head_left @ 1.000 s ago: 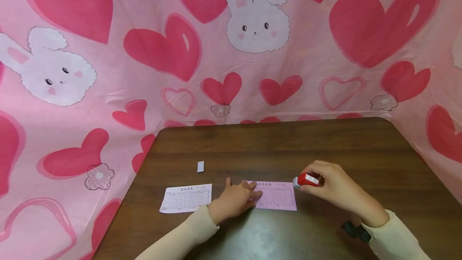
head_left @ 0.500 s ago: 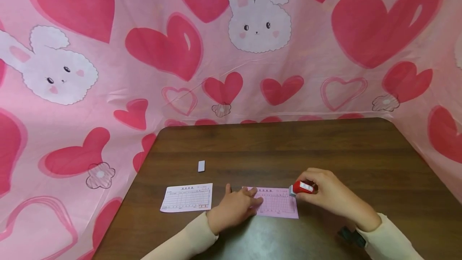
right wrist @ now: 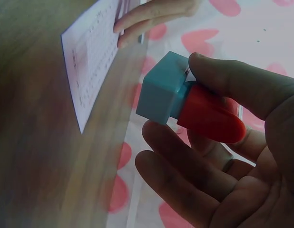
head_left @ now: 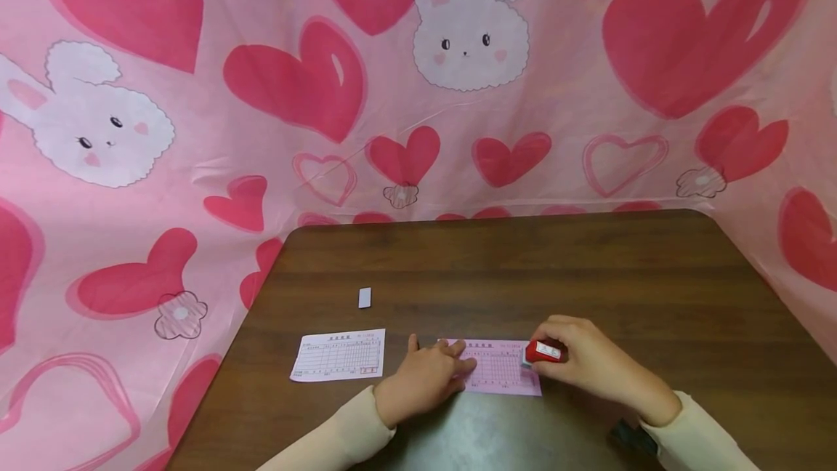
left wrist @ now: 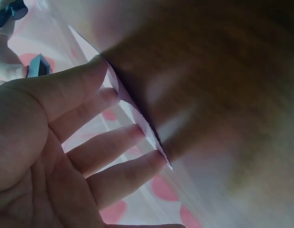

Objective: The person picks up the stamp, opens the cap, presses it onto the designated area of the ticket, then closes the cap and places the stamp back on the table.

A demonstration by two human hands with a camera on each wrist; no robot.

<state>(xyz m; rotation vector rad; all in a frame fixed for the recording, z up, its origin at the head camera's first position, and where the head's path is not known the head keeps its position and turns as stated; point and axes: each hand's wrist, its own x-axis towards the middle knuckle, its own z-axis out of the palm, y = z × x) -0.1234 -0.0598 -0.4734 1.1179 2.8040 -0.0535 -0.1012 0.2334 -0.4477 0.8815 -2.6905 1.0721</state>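
Observation:
My left hand (head_left: 421,376) rests on the left end of a pink receipt form (head_left: 500,371), its fingers spread; in the left wrist view the fingertips (left wrist: 154,164) touch the paper. My right hand (head_left: 591,358) pinches a rubber stamp (head_left: 544,352) between thumb and fingers. This stamp has a red handle (right wrist: 211,116) with a white label and a light blue block (right wrist: 159,90) at its end. In the head view the block is at the form's right end; I cannot tell whether it touches. A white receipt form (head_left: 333,358) bearing a red stamped mark (head_left: 369,370) lies further left.
Behind the white form lies a small white rectangular piece (head_left: 365,298). The brown wooden table (head_left: 497,260) reaches back to a pink curtain (head_left: 458,115) printed with hearts and rabbits. A dark device (head_left: 633,436) sits at the right wrist.
My right hand has brought the stamp left and down to the pink form's right end. That end now lies a little lower in view. My left hand has stayed on the form.

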